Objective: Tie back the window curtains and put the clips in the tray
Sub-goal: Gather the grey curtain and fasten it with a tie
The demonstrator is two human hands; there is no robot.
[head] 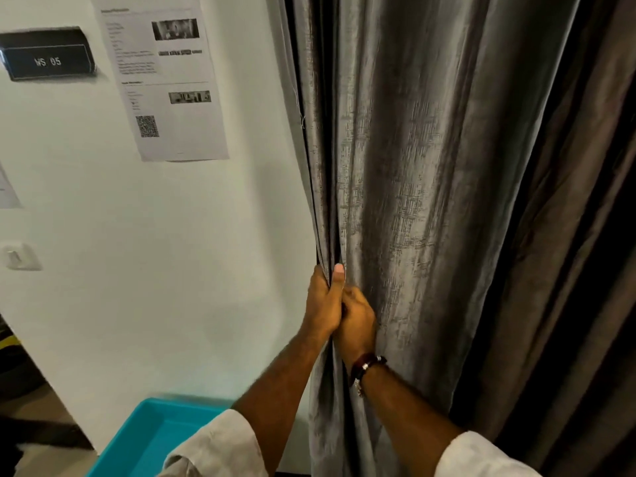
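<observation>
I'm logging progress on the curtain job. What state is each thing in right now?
Grey curtain: hanging, its left edge bunched and gripped by both hands, not tied back.
Brown curtain: hanging loose.
Left hand: gripping the grey curtain's edge.
Right hand: gripping the same folds, just beside the left.
Tray: the part in view holds nothing.
Clips: none in view.
</observation>
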